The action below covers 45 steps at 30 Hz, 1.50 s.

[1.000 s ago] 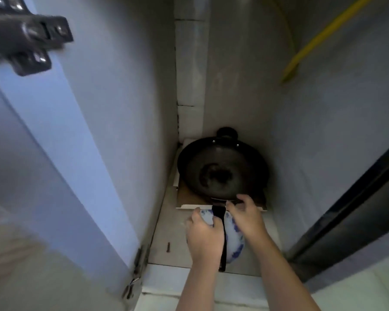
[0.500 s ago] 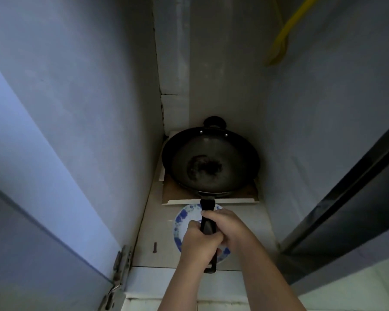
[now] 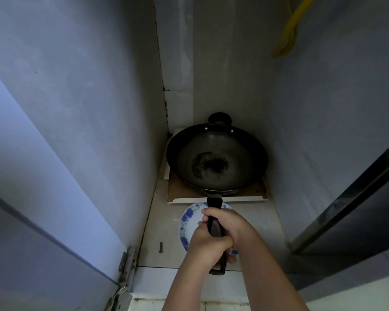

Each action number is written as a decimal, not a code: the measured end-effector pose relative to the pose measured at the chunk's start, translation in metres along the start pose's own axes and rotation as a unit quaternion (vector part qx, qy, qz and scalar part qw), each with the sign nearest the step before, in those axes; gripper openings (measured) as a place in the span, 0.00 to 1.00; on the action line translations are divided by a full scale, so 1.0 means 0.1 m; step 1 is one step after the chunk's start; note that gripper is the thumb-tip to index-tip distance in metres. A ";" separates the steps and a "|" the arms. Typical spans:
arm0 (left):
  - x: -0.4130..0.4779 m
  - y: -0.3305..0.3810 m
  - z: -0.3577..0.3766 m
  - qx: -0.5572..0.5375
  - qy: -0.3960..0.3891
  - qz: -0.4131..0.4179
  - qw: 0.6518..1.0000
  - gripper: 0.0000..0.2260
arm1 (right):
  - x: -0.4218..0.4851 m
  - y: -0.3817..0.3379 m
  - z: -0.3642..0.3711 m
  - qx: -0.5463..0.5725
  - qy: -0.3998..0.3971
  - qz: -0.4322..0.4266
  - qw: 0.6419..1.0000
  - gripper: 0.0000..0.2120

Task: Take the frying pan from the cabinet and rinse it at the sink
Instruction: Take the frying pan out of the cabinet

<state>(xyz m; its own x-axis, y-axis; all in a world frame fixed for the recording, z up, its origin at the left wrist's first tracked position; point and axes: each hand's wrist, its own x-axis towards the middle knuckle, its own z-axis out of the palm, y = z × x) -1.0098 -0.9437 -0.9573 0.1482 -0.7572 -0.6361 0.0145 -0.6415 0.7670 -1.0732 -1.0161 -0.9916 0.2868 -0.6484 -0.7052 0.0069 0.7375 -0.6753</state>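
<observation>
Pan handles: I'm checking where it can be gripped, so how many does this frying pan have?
2. The long handle, nearest the camera, is gripped by the left hand and right hand; the small loop handle sits on the far rim. None seems hidden.

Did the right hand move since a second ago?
Yes. The right hand slid back away from the board, nearer the person; it now wraps the pan handle above the plate.
</observation>
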 end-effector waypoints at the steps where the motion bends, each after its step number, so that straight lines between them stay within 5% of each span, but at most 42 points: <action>1: 0.00 0.00 0.00 -0.015 -0.002 -0.010 1.000 0.09 | 0.01 0.00 0.00 0.017 -0.007 0.009 1.000 0.16; 6: -0.03 -0.01 0.03 -0.056 0.007 -0.037 0.998 0.07 | 0.06 0.00 0.02 0.036 -0.021 0.012 0.999 0.25; 15: -0.02 -0.03 0.11 -0.072 0.079 0.000 0.994 0.06 | 0.08 0.03 0.03 0.011 -0.003 -0.033 0.999 0.21; 32: -0.26 0.13 0.09 -0.047 0.077 0.046 0.995 0.12 | -0.25 -0.16 0.12 -0.089 0.015 -0.128 0.988 0.13; 45: -0.61 0.24 -0.01 -0.006 0.069 0.061 0.996 0.14 | -0.68 -0.22 0.25 -0.041 -0.003 -0.146 0.988 0.13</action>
<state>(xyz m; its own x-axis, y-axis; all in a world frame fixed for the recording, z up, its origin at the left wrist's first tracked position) -1.0178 -0.9129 -0.8995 0.2845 -0.8042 -0.5218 0.0005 -0.5442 0.8390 -1.0689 -0.9830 -0.9232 0.2899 -0.8302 -0.4762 0.0134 0.5010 -0.8653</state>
